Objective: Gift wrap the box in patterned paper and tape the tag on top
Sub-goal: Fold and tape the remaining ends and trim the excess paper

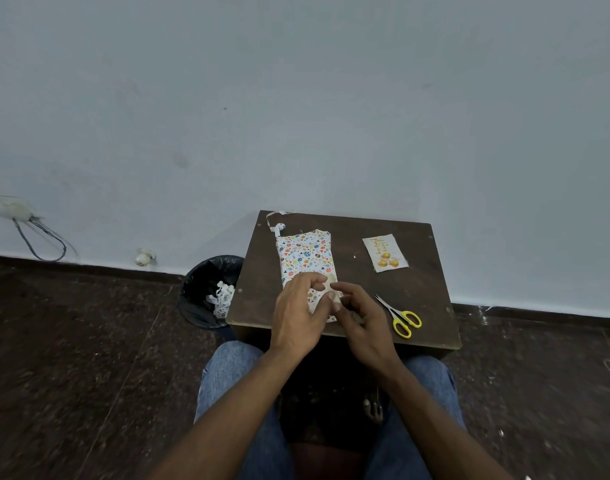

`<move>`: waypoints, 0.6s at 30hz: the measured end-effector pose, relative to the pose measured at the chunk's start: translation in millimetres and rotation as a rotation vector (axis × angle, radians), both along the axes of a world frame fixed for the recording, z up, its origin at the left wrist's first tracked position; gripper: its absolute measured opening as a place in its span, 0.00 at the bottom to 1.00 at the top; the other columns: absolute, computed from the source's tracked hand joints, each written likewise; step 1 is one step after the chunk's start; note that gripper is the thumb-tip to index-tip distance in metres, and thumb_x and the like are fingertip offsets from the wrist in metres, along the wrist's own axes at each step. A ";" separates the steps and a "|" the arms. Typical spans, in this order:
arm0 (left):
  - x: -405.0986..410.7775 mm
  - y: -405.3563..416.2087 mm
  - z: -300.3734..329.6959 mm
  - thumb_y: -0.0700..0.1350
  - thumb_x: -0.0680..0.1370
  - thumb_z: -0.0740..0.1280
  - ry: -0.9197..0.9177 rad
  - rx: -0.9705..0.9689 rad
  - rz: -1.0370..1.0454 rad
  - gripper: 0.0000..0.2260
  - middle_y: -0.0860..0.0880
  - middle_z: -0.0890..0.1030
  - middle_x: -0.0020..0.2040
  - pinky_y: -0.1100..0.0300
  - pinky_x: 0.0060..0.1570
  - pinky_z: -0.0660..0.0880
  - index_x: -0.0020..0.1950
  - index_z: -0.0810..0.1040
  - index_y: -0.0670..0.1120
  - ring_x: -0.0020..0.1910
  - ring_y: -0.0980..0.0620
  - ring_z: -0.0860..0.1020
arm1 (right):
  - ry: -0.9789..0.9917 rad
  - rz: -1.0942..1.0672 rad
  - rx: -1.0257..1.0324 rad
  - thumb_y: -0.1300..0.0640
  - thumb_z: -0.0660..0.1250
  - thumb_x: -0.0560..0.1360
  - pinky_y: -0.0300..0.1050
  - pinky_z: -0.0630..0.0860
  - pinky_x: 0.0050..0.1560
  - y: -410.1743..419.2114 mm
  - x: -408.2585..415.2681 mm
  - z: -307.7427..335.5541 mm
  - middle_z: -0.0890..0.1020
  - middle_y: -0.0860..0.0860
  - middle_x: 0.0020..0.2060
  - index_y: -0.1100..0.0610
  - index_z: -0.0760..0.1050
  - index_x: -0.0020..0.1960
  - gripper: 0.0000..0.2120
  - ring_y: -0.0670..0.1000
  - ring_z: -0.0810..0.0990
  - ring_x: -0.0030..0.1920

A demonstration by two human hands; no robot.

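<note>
A flat box wrapped in white paper with coloured spots [305, 258] lies lengthwise on the small dark wooden table [424, 292]. Both hands are at its near end. My left hand [301, 311] lies over the near end with curled fingers that touch the paper. My right hand [360, 313] is beside it and pinches a small pale piece, probably tape [333, 289], at the box's near right corner. A cream gift tag with gold lettering [385, 253] lies flat at the table's back right, apart from the box.
Yellow-handled scissors [402, 318] lie near the table's front right edge. Paper strips [277, 221] curl at the back left corner. A black-lined bin with paper scraps [210, 292] stands on the floor left of the table. A wall rises close behind.
</note>
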State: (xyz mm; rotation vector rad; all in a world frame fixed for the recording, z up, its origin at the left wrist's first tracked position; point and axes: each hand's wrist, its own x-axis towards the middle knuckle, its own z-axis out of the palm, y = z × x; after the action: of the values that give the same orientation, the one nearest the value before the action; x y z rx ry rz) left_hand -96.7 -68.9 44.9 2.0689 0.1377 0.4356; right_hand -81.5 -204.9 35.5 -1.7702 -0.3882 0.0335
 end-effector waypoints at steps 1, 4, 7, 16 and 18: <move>0.0 -1.8 0.6 0.51 0.75 0.68 0.020 -0.070 0.013 0.14 0.60 0.78 0.48 0.58 0.54 0.74 0.60 0.75 0.54 0.54 0.59 0.76 | 0.006 0.002 0.013 0.60 0.66 0.80 0.46 0.77 0.48 -0.1 0.8 -1.0 0.83 0.47 0.41 0.49 0.77 0.61 0.12 0.48 0.82 0.45; 2.8 -3.0 0.5 0.46 0.76 0.71 0.061 -0.177 0.024 0.14 0.57 0.79 0.52 0.59 0.56 0.74 0.62 0.77 0.51 0.56 0.59 0.77 | 0.014 -0.004 0.027 0.57 0.66 0.79 0.56 0.77 0.47 -1.5 3.3 -4.7 0.81 0.52 0.40 0.45 0.76 0.61 0.13 0.56 0.81 0.43; 3.3 -1.2 0.2 0.46 0.75 0.70 0.006 -0.175 -0.003 0.07 0.54 0.81 0.50 0.61 0.56 0.75 0.52 0.83 0.49 0.54 0.59 0.78 | 0.027 -0.002 0.039 0.55 0.66 0.78 0.62 0.77 0.48 -1.2 3.7 -5.1 0.81 0.58 0.41 0.43 0.76 0.60 0.13 0.61 0.81 0.45; 7.5 -0.2 5.3 0.41 0.75 0.70 -0.017 -0.164 -0.021 0.04 0.54 0.78 0.45 0.70 0.51 0.71 0.41 0.81 0.49 0.49 0.59 0.78 | 0.039 -0.035 0.042 0.59 0.67 0.78 0.56 0.78 0.45 -1.7 0.7 -5.2 0.82 0.52 0.36 0.42 0.70 0.64 0.19 0.55 0.81 0.39; 6.6 -2.0 8.1 0.44 0.74 0.69 -0.009 -0.186 -0.049 0.04 0.53 0.78 0.45 0.72 0.51 0.69 0.41 0.81 0.46 0.50 0.63 0.76 | 0.022 -0.066 0.031 0.60 0.67 0.78 0.56 0.78 0.43 -0.8 0.9 -3.8 0.81 0.51 0.34 0.40 0.70 0.63 0.20 0.54 0.80 0.37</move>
State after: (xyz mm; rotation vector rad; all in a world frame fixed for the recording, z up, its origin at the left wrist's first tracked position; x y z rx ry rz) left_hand -90.1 -70.9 53.0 1.8836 0.1179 0.3873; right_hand -80.6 -205.7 31.7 -1.7490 -0.3130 0.0003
